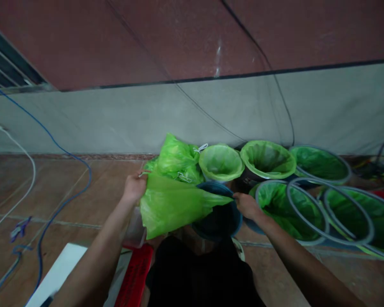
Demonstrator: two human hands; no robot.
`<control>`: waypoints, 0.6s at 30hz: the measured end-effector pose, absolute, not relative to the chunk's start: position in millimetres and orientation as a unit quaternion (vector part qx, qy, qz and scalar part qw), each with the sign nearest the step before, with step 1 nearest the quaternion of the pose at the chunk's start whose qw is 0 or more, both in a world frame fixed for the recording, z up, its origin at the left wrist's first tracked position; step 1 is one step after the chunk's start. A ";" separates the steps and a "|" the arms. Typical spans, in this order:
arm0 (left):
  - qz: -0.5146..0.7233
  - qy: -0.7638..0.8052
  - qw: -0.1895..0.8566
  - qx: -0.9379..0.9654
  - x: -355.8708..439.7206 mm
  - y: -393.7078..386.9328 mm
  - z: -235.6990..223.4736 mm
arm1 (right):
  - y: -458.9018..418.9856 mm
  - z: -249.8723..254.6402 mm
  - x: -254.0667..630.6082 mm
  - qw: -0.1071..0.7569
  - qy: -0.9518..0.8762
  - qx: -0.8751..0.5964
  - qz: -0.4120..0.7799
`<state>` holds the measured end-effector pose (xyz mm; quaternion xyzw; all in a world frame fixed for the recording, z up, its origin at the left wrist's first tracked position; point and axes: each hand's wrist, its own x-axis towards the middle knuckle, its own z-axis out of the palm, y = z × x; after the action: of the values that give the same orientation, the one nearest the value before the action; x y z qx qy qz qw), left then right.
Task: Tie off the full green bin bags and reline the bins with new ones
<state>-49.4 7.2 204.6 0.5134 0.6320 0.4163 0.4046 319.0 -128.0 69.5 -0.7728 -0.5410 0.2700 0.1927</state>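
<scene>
A green plastic bag (171, 202) is stretched sideways between my two hands. My left hand (136, 186) is closed on its left upper corner, where a pale drawstring shows. Its right end is gathered to a point and pinched in my right hand (245, 204). Below the bag's right part stands a dark blue bin (216, 221) with no green liner visible in it, just in front of my knees. Right beside my right hand is a bin lined in green (289, 209) with a grey ring on its rim.
Along the wall (131, 119) sit filled, tied green bags (179, 157), a pale lined bin (222, 162) and a black lined bin (269, 157). More lined bins with rings (365, 213) stand at right. A blue cable (60, 202) and purple-handled tool (21, 228) lie left, near a red object (134, 277).
</scene>
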 end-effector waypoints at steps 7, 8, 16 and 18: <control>0.270 0.547 0.482 0.629 83.1 -9.0 157.3 | -141.1 101.5 292.5 0.333 -0.437 -0.725 0.415; 0.235 0.542 0.528 0.609 101.6 -13.2 149.2 | -144.5 106.7 283.0 0.364 -0.400 -0.709 0.452; 0.118 0.498 0.645 0.567 144.6 -29.1 102.5 | -156.1 68.4 235.1 0.376 -0.327 -0.697 0.516; 0.099 0.504 0.612 0.601 127.7 -28.2 95.4 | -154.2 46.2 236.0 0.385 -0.321 -0.719 0.481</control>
<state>127.7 -28.2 95.4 0.6007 0.5043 0.0992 0.6124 236.0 -154.2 46.2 -0.7192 -0.3213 0.4806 0.3854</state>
